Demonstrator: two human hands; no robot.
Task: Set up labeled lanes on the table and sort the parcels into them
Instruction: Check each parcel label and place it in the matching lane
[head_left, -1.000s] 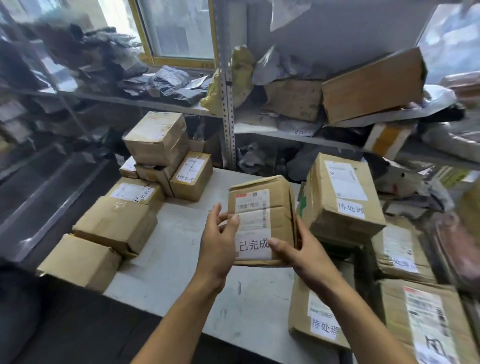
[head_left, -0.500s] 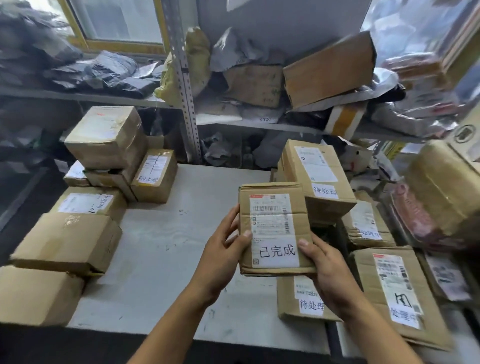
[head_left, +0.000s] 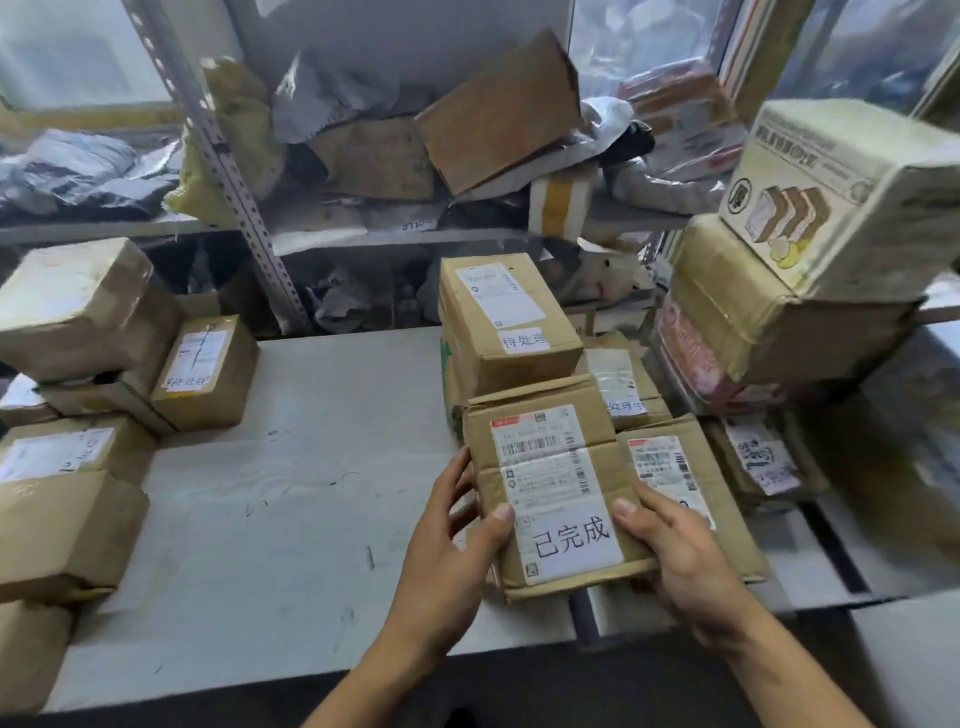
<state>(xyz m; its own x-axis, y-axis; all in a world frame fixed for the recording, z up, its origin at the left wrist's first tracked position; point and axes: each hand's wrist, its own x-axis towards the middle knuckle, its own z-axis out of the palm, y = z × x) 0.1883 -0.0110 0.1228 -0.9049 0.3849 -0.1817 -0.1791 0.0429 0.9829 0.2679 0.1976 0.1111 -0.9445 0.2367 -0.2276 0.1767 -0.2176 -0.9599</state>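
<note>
Held parcel (head_left: 550, 488): flat brown carton with a barcode shipping label and a white sticker reading 已完成, lifted above the right half of the bench (head_left: 291, 509), tilted face-up toward the camera. Left hand (head_left: 447, 551): clasped on the carton's left edge, thumb on the top face beside the sticker, fingers (head_left: 457, 478) curled against the side and underside. Right hand (head_left: 685, 551): clasped on the lower right corner, thumb lying on the top face at the sticker's edge, remaining fingers hidden beneath, so their exact lie cannot be told.

Directly behind the held parcel: taller carton (head_left: 506, 322) marked 待处理, seated on other boxes. Just right of it: taped carton (head_left: 623, 384) with a partly hidden handwritten sticker. Under and right of the held parcel: flat labelled carton (head_left: 675, 478) resting on the bench.

Along the left edge of the bench: cluster of cartons, including a small upright box (head_left: 205, 371) with a 待处理 sticker and a large crumpled carton (head_left: 85, 306) stacked above others.

Far right: printed box with a bread drawing (head_left: 841, 197) stacked on a large taped carton (head_left: 779, 306).

Background: metal shelf (head_left: 363, 236) loaded with grey mailer bags and a tilted cardboard box (head_left: 498, 114).
</note>
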